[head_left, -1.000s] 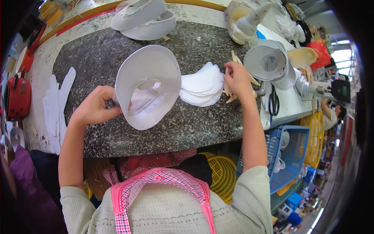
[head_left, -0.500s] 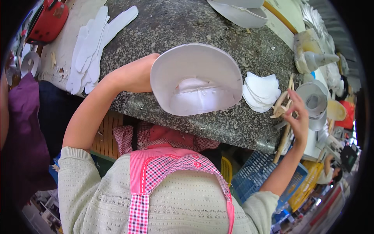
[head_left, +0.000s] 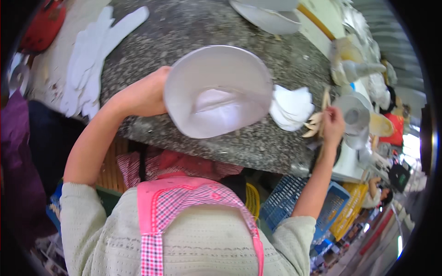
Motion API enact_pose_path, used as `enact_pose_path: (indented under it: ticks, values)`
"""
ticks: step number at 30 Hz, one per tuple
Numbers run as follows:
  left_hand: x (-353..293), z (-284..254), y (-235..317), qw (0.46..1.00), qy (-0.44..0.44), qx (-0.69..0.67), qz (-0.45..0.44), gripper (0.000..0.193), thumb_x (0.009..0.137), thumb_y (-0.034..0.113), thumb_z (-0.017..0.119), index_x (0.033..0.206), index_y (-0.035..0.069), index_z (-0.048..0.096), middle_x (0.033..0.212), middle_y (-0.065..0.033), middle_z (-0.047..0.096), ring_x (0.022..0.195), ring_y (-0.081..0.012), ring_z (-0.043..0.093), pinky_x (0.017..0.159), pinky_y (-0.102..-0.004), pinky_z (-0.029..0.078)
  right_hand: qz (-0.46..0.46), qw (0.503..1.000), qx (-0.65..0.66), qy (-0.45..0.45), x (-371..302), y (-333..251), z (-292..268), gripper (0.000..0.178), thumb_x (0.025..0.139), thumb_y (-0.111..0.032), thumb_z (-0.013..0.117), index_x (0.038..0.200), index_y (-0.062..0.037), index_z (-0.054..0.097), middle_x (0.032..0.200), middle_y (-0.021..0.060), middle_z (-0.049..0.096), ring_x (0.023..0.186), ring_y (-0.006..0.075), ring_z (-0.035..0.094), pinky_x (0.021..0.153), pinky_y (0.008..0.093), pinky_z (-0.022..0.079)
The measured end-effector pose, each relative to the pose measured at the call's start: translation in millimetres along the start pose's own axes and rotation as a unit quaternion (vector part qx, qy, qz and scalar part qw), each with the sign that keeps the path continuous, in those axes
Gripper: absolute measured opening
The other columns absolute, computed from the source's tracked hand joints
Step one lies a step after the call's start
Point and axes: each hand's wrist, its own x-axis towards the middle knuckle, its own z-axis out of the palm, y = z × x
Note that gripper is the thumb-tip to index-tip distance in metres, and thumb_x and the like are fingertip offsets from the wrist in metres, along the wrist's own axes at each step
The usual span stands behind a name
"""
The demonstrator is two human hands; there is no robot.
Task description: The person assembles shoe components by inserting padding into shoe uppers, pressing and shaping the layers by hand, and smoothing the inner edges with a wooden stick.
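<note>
A large off-white vessel (head_left: 177,96) with a wide oval mouth is tipped toward me over the speckled stone worktop (head_left: 193,149), showing its hollow inside and paler bottom. My left hand (head_left: 154,92) grips its left side; the fingertips are hidden behind the wall. At the right edge of the worktop my right hand (head_left: 334,123) is curled in among pale wooden pieces (head_left: 314,125), slightly blurred, and I cannot make out what its fingers hold. Between the vessel and those pieces lies a fanned stack of thin white rounded cutouts (head_left: 291,108).
Long white flat cutouts (head_left: 85,64) are heaped at the far left, near a red container (head_left: 43,27). Another off-white curved piece (head_left: 269,16) lies at the back. A grey cone (head_left: 363,70) and round grey cups (head_left: 353,114) stand right. Below is a blue crate (head_left: 331,207).
My right hand has come down from a raised pinch to the wooden pieces, its fingers curling in. The whole view has shifted, with things appearing farther left. My left hand still grips the vessel.
</note>
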Motion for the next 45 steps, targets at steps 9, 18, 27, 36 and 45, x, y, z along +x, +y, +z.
enact_pose_path:
  ticks: [9, 18, 27, 36, 45]
  values:
    - [-5.6, 8.7, -4.7, 0.996, 0.035, -0.010, -0.083, 0.024, 0.066, 0.004, 0.071, 0.089, 0.004, 0.064, 0.084, -0.0069, 0.064, 0.080, -0.0191, 0.061, 0.076, -0.0325, 0.047, -0.052, 0.990, -0.131, 0.010, 24.0, -18.1, 21.0, 0.022, 0.077, -0.014, 0.062, 0.098, -0.0077, 0.062, 0.098, 0.0118, 0.060, 0.081, 0.0309, 0.059, 0.070, 0.0407, 0.047]
    - [-6.6, 8.0, -1.7, 0.997, 0.032, 0.008, -0.075, 0.031, 0.066, 0.004, 0.071, 0.095, 0.005, 0.062, 0.092, -0.0088, 0.063, 0.088, -0.0203, 0.060, 0.079, -0.0330, 0.046, -0.070, 0.989, -0.107, -0.070, 66.4, -20.0, 27.7, 0.027, 0.076, -0.005, 0.056, 0.103, -0.0079, 0.055, 0.090, 0.0088, 0.060, 0.071, 0.0256, 0.059, 0.063, 0.0375, 0.048]
    - [-8.9, 10.9, -12.8, 0.996, 0.027, 0.088, 0.014, 0.031, 0.072, 0.009, 0.066, 0.103, 0.007, 0.061, 0.102, -0.0108, 0.060, 0.099, -0.0281, 0.056, 0.098, -0.0455, 0.032, -0.047, 0.838, 0.543, 0.024, -30.7, -168.4, -7.5, 0.013, 0.079, 0.002, 0.057, 0.091, -0.0025, 0.059, 0.081, 0.0064, 0.059, 0.058, 0.0117, 0.053, 0.050, 0.0239, 0.045]
    - [-22.6, 13.9, -22.9, 0.974, 0.026, 0.198, 0.104, 0.029, 0.067, 0.005, 0.066, 0.096, 0.009, 0.064, 0.099, -0.0081, 0.061, 0.104, -0.0235, 0.054, 0.101, -0.0499, 0.029, -0.265, 0.937, 0.210, -0.087, -93.6, -238.5, 62.6, 0.014, 0.071, 0.005, 0.068, 0.083, -0.0019, 0.065, 0.075, 0.0082, 0.064, 0.059, 0.0148, 0.060, 0.051, 0.0238, 0.047]
    - [-24.7, 15.6, -22.3, 0.972, 0.026, 0.201, 0.117, 0.028, 0.068, 0.005, 0.067, 0.096, 0.011, 0.064, 0.098, -0.0066, 0.061, 0.103, -0.0227, 0.054, 0.099, -0.0512, 0.030, -0.235, 0.952, 0.157, -0.117, -90.0, -243.1, 65.2, 0.012, 0.072, 0.004, 0.067, 0.082, -0.0021, 0.065, 0.075, 0.0079, 0.065, 0.057, 0.0138, 0.060, 0.052, 0.0235, 0.048]
